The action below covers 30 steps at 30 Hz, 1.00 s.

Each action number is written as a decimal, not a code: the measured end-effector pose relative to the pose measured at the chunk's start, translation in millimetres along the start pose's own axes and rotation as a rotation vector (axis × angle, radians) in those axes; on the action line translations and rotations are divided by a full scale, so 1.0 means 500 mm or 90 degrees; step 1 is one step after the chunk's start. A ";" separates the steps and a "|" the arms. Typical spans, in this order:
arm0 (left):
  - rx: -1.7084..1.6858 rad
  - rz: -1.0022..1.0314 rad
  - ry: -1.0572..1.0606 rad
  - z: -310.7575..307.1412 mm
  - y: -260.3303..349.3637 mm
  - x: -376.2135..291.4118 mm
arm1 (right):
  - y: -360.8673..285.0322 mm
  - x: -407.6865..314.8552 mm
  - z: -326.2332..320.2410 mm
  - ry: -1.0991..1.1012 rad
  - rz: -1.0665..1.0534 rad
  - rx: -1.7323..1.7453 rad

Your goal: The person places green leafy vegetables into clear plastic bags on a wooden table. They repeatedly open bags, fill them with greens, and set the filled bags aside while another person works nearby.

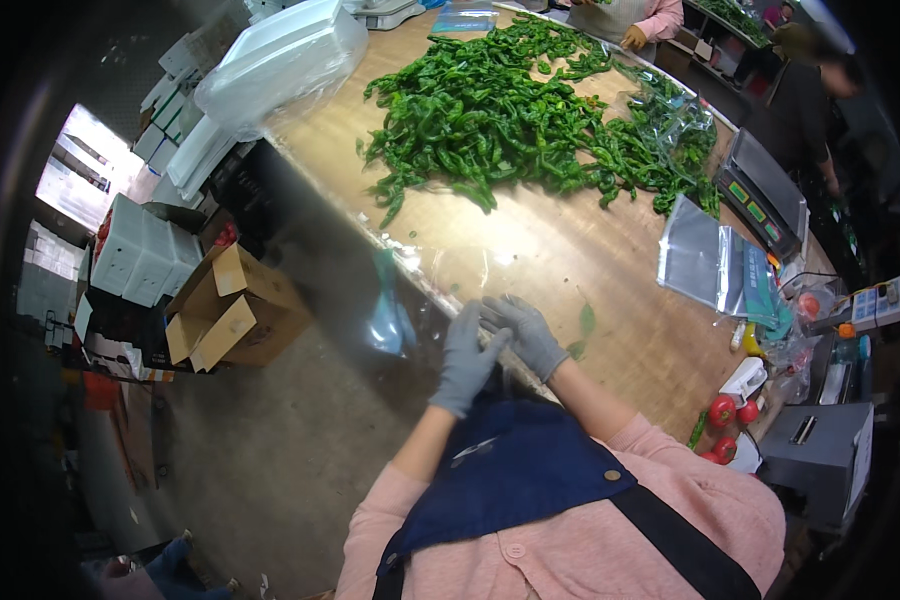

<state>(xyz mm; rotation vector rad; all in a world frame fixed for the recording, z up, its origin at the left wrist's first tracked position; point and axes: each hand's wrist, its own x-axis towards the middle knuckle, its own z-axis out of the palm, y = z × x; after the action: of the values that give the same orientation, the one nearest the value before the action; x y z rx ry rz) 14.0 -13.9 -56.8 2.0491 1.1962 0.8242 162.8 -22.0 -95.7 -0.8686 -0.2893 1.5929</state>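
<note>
A clear plastic bag with teal print (391, 319) lies across and hangs over the near-left edge of the wooden table (630, 300). My left hand (469, 360), in a grey glove, pinches its film at the table edge. Close beside it, my right hand (526, 335), gloved alike, has its fingertips on the film; the exact grip is partly hidden. A large heap of green peppers (487, 112) covers the table beyond my hands. Some peppers at the right lie under clear plastic film (675, 120). Loose green leaves (586, 320) are right of my right hand.
Flat plastic bags (697, 262) and a digital scale (765, 191) are at the right, with red tomatoes (722, 411) nearer. White foam boxes (285, 60) stand at the upper left, an open cardboard box (232, 300) below. A co-worker's gloved hand (634, 37) is across the table.
</note>
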 end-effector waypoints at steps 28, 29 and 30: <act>0.179 0.316 -0.174 0.041 0.149 -0.024 | -0.089 -0.131 -0.056 0.037 -0.267 -0.838; 0.153 0.385 -0.208 0.043 0.140 -0.032 | -0.113 -0.100 -0.043 0.050 -0.250 -0.834; 0.131 0.454 -0.248 0.043 0.135 -0.040 | -0.129 -0.073 -0.031 0.066 -0.233 -0.824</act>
<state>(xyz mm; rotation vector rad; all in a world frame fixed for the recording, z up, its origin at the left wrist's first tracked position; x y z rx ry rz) 56.9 -62.9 -22.7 2.6957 0.3318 0.5647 220.4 -45.3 -52.4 -1.7146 -1.3977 0.8778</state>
